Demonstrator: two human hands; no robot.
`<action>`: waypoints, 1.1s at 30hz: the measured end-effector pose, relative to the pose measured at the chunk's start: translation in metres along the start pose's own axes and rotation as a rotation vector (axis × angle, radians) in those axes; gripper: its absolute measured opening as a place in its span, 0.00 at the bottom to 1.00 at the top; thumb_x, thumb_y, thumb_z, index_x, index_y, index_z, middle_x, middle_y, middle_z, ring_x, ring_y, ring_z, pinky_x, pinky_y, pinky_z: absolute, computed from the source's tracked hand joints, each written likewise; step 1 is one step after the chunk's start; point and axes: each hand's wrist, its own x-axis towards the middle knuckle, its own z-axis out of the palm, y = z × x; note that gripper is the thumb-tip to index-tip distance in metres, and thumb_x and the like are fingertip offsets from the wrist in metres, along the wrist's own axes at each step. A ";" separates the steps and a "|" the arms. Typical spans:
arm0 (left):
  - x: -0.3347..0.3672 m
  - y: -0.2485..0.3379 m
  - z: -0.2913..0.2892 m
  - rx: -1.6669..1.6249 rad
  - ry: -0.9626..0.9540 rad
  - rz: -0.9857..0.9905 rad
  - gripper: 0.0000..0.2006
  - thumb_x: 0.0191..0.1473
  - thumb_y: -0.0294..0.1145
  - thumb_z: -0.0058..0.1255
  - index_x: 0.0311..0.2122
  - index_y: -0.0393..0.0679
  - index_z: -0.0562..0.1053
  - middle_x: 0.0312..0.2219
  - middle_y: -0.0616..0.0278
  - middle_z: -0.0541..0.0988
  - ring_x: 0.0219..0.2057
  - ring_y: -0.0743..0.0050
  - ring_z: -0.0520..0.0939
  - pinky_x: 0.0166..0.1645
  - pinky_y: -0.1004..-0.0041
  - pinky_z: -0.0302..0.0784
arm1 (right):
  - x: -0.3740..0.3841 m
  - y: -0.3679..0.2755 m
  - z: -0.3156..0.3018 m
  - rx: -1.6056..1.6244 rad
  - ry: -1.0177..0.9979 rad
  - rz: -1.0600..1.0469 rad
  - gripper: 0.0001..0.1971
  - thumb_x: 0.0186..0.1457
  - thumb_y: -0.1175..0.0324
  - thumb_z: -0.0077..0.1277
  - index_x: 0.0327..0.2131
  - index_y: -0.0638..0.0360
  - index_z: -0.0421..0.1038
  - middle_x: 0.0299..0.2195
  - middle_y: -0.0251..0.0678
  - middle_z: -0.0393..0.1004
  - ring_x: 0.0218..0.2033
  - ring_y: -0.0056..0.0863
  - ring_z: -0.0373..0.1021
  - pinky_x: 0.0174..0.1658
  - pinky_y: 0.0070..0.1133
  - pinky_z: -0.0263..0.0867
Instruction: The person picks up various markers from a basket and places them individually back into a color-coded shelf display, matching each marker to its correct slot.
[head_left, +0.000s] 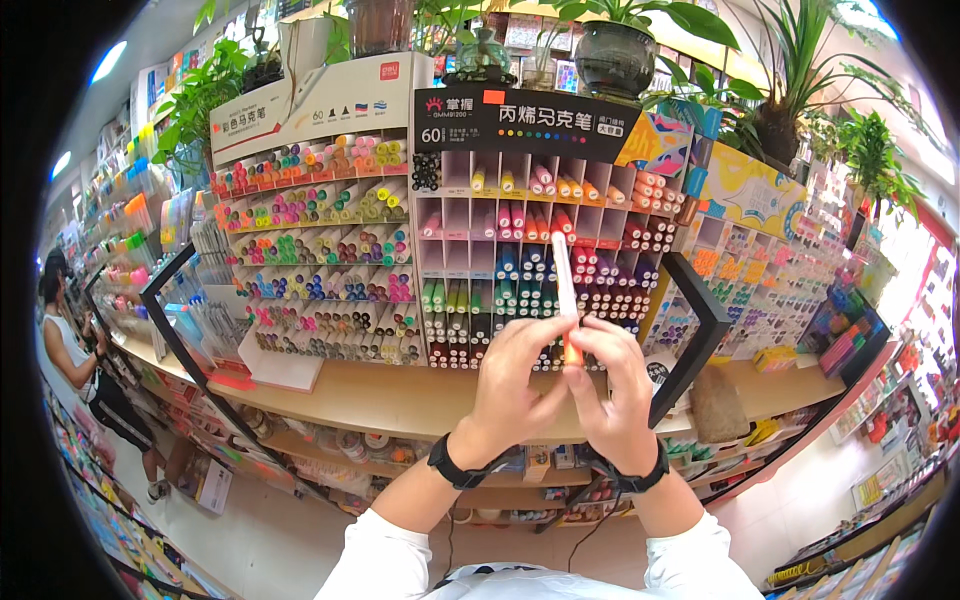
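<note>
Between my two hands is a white marker pen with orange at its near end (565, 280), pointing away from me toward the display. My left hand (515, 375) has its fingers closed around the marker's lower part. On the other side, my right hand (612, 385) pinches the same end, with thumb and fingers near the orange part. Behind the marker stands a compartment rack with a black header (545, 120), filled with marker pens standing end-out in rows of yellow, pink, orange, blue, green and dark colours. Some of its upper compartments hold few pens.
A white-headed marker rack (320, 105) adjoins on the left; a yellow-and-white one (750, 195) is on the right. Black angled frames (710, 325) flank the wooden shelf (370, 400). A grey-brown object (717, 403) rests at right. Potted plants top the racks. Another person (75, 350) stands far left.
</note>
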 end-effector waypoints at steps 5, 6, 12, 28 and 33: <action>0.019 -0.017 0.002 0.014 0.023 -0.047 0.27 0.48 0.23 0.57 0.56 0.38 0.68 0.47 0.53 0.78 0.45 0.57 0.79 0.49 0.66 0.73 | 0.030 0.014 0.009 -0.055 0.024 0.005 0.13 0.58 0.68 0.55 0.45 0.60 0.73 0.41 0.41 0.77 0.47 0.44 0.72 0.51 0.34 0.65; 0.021 -0.024 0.002 0.004 0.018 -0.076 0.27 0.49 0.24 0.57 0.57 0.38 0.68 0.45 0.54 0.78 0.44 0.60 0.79 0.49 0.66 0.73 | 0.035 0.016 0.013 -0.097 0.038 -0.007 0.12 0.58 0.66 0.55 0.45 0.60 0.73 0.41 0.41 0.77 0.47 0.44 0.71 0.51 0.34 0.65; 0.033 -0.051 0.016 -0.016 0.068 -0.136 0.27 0.50 0.27 0.58 0.57 0.39 0.68 0.40 0.54 0.79 0.40 0.59 0.77 0.47 0.64 0.72 | 0.049 0.040 0.023 -0.263 -0.002 -0.021 0.14 0.61 0.63 0.50 0.46 0.60 0.73 0.41 0.43 0.77 0.48 0.45 0.70 0.52 0.35 0.64; 0.036 -0.086 0.017 -0.141 0.105 -0.332 0.31 0.50 0.21 0.57 0.61 0.38 0.63 0.54 0.56 0.73 0.37 0.81 0.79 0.27 0.84 0.69 | 0.088 0.089 0.066 -0.444 -0.048 -0.099 0.11 0.58 0.65 0.52 0.44 0.54 0.76 0.36 0.30 0.78 0.42 0.30 0.68 0.44 0.29 0.57; 0.036 -0.087 0.016 -0.083 0.098 -0.299 0.30 0.50 0.22 0.57 0.60 0.38 0.64 0.56 0.55 0.71 0.37 0.78 0.80 0.29 0.82 0.70 | 0.094 0.104 0.073 -0.474 -0.059 -0.154 0.10 0.58 0.65 0.52 0.43 0.53 0.76 0.33 0.29 0.78 0.37 0.29 0.67 0.40 0.29 0.57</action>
